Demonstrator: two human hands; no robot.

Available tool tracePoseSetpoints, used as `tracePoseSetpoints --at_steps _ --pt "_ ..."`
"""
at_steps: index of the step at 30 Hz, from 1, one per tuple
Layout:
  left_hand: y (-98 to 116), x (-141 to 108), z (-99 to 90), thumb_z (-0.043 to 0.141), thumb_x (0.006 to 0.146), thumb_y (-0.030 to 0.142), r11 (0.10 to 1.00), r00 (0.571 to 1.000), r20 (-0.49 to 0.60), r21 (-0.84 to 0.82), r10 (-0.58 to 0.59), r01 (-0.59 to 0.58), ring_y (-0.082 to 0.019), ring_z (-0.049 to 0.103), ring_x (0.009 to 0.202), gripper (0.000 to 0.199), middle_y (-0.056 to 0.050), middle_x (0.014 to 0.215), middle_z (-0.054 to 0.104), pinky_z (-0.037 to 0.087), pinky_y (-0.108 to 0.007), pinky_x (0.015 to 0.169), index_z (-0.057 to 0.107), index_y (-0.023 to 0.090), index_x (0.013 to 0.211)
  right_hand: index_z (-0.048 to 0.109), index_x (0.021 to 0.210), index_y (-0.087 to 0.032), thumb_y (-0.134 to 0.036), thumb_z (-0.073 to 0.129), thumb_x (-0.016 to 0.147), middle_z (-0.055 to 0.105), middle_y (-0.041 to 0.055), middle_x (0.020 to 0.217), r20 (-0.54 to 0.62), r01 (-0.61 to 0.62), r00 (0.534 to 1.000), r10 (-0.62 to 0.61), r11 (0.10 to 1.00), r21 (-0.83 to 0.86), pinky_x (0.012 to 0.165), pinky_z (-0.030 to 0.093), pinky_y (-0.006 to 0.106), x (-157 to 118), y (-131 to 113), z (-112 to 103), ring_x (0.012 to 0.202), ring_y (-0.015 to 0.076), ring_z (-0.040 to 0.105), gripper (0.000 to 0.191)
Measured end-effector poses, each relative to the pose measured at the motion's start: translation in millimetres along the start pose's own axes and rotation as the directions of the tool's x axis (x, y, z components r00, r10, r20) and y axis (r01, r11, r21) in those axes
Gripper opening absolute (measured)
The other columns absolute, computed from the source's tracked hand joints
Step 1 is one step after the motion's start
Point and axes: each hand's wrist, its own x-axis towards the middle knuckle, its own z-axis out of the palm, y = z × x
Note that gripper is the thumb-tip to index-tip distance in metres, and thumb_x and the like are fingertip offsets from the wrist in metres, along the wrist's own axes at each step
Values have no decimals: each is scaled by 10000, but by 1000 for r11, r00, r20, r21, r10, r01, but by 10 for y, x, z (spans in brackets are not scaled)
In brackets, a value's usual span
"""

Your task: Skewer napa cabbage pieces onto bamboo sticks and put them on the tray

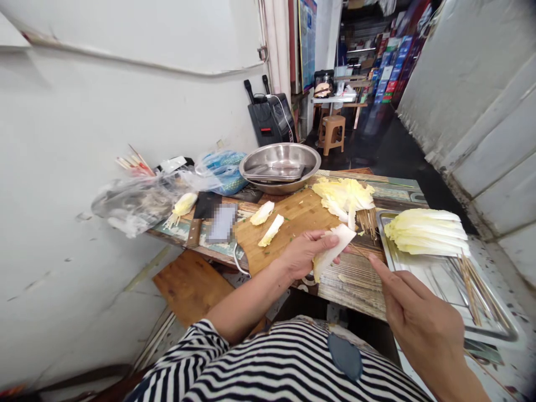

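Note:
My left hand [307,254] is closed around a piece of napa cabbage leaf [335,248], thumb across its white stem, over the front edge of the cutting board. Pinched in my right hand [419,307] is a thin bamboo skewer [360,252], its front end pointing at the leaf's right edge; whether it has gone in I cannot tell. Two small cabbage pieces [272,230] lie on the wooden cutting board [293,209]. Loose yellow leaves [345,195] are heaped at its right, beside a bundle of skewers [368,223].
On the right, a metal tray [435,279] bears stacked cabbage leaves [427,231] and several skewers [471,285]. Behind the board stands a steel basin [280,187]. A cleaver [201,215], a blurred-out flat object [221,223] and plastic bags [142,204] lie left.

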Motion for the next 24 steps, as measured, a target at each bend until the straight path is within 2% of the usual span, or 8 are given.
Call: tracePoseSetpoints --at_steps 4,9,15,18,24 --pt "2 12 -36 972 570 456 998 999 43 -66 -2 5 -82 591 514 497 -61 708 721 450 -181 501 722 84 785 753 1174 -126 -175 487 1055 598 -61 630 -13 0 1000 0 1000 -13 420 314 253 5 -4 -6 397 65 435 295" --pt "11 17 -52 934 665 332 986 996 42 -143 -82 87 -81 586 507 350 -59 712 724 451 -168 491 709 102 801 734 1197 -136 -176 478 1057 583 -66 614 -6 1 1000 -1 1000 -10 413 303 248 22 -16 -25 394 57 425 295" --pt "5 5 -26 948 640 374 991 996 44 -105 -81 85 -85 581 501 398 -59 696 715 433 -181 470 709 88 782 722 1221 -136 -168 478 1051 591 -62 627 21 7 1000 -7 1000 3 392 303 243 15 -15 -31 381 59 419 299" --pt "-2 2 -18 964 603 412 994 997 51 -85 -59 63 -86 591 516 450 -67 728 728 445 -190 493 714 88 790 733 1207 -123 -157 493 1044 568 -61 621 14 17 1000 -17 1000 0 400 313 247 12 -22 -27 395 66 436 292" --pt "-8 -9 -4 970 566 479 999 998 61 -42 -11 13 -77 587 531 506 -60 752 735 455 -195 536 727 100 798 733 1210 -119 -164 483 1051 618 -49 662 24 7 1000 -7 1000 -8 403 323 252 26 -30 -31 396 68 443 300"
